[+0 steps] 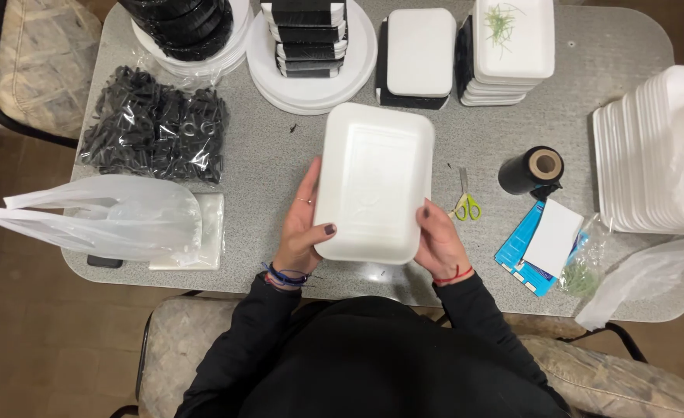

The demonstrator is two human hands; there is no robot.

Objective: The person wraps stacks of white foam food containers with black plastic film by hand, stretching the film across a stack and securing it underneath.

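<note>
A white rectangular foam tray (374,179) lies bottom-up over the middle of the grey speckled table (280,166). My left hand (305,224) grips its left edge, thumb resting on top near the lower left corner. My right hand (437,238) holds the lower right corner, fingers curled under the rim. Both sleeves are black, with thread bracelets at the wrists.
Small scissors with yellow-green handles (466,203), a black tape roll (531,169), a blue and white card (543,241). Stacked white trays (652,151) at right, more tray stacks (505,50) and round plates (311,81) at the back. A bag of black pieces (154,125), a white plastic bag (102,218) at left.
</note>
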